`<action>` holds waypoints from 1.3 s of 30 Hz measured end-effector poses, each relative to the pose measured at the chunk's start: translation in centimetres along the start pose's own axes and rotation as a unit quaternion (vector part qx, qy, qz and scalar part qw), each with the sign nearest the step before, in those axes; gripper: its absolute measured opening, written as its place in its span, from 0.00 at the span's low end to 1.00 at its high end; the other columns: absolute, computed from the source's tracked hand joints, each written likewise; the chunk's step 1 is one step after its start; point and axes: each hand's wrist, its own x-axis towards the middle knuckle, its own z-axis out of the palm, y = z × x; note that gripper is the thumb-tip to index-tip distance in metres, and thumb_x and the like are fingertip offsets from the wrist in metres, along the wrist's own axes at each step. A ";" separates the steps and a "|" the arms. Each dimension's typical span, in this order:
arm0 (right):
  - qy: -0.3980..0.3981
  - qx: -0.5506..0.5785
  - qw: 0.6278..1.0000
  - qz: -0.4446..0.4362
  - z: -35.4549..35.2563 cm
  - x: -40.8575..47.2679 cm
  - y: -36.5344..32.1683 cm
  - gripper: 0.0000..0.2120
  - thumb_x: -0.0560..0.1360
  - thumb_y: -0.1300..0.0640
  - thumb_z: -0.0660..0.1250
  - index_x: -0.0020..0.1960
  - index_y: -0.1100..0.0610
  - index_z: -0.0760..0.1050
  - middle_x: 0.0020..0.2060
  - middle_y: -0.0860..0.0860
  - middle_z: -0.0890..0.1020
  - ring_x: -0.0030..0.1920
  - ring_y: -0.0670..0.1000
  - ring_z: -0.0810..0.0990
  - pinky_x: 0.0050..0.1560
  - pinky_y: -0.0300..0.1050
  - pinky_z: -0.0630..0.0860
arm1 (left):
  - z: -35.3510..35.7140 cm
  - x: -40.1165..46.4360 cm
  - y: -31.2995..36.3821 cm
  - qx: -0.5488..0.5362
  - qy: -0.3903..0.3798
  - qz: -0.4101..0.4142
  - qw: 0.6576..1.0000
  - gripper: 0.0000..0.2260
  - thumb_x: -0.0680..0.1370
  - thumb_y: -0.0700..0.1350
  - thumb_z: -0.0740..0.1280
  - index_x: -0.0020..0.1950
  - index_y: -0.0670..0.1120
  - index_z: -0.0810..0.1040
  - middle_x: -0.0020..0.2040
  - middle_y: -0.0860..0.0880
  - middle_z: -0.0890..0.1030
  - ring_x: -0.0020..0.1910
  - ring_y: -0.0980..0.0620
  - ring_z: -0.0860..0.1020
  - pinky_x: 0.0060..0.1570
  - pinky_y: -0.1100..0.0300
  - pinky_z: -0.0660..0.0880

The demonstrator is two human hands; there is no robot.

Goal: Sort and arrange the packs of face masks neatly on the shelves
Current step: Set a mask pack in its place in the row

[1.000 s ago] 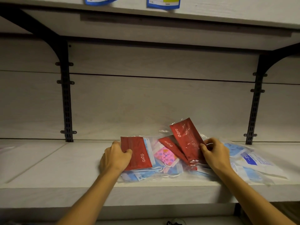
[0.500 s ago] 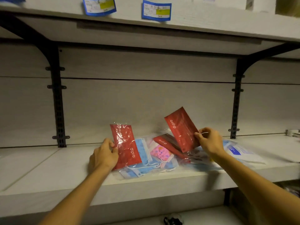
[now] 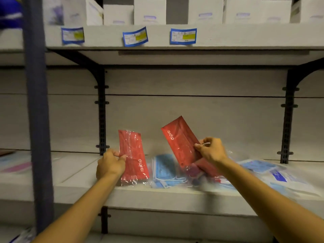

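Pale wood-grain shelving on black wall brackets, white boxes above blue-edged price labels, dim light.

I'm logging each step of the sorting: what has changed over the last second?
Both hands lifted their red packs off the pile: the left hand stood its red pack upright, the right hand raised the other red pack higher. Neither let go. The blue packs stayed on the shelf.

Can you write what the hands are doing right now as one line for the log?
left hand: grips red plastic mask pack | right hand: pinches second red plastic mask pack | blue mask packs: on grey shelf
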 end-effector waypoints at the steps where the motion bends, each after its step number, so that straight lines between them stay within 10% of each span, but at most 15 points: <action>1: -0.010 -0.001 1.000 -0.007 0.4 -0.4 -0.2 0.09 0.74 0.60 0.71 0.38 0.56 0.73 0.33 0.51 0.79 0.36 0.52 0.79 0.35 0.42 0.75 | -0.6 -0.2 0.1 0.002 0.013 -0.009 1.000 0.08 0.77 0.48 0.69 0.48 0.45 0.74 0.46 0.46 0.79 0.39 0.48 0.74 0.38 0.58 0.68; 18: -0.218 0.123 0.968 -0.023 9.8 -8.0 -3.9 0.07 0.75 0.62 0.70 0.41 0.58 0.73 0.37 0.60 0.82 0.43 0.60 0.82 0.50 0.60 0.80 | -12.1 -7.2 -5.6 -0.061 0.178 -0.078 0.979 0.11 0.73 0.43 0.73 0.36 0.47 0.71 0.27 0.51 0.73 0.34 0.50 0.74 0.45 0.57 0.74; 26: -0.300 0.164 0.938 -0.062 13.7 -13.0 -8.8 0.03 0.77 0.62 0.67 0.45 0.59 0.73 0.40 0.56 0.82 0.42 0.53 0.82 0.44 0.45 0.80 | -20.7 -4.9 -9.9 -0.161 0.295 -0.146 0.931 0.09 0.74 0.43 0.73 0.47 0.40 0.77 0.43 0.44 0.81 0.48 0.42 0.80 0.56 0.49 0.76; 39: -0.278 0.164 0.942 -0.092 29.0 -23.2 -19.4 0.06 0.75 0.59 0.69 0.42 0.58 0.74 0.38 0.59 0.82 0.42 0.57 0.82 0.48 0.56 0.81 | -37.5 0.7 -18.7 -0.111 0.299 -0.107 0.942 0.09 0.73 0.45 0.73 0.40 0.48 0.73 0.41 0.46 0.81 0.44 0.44 0.81 0.52 0.46 0.78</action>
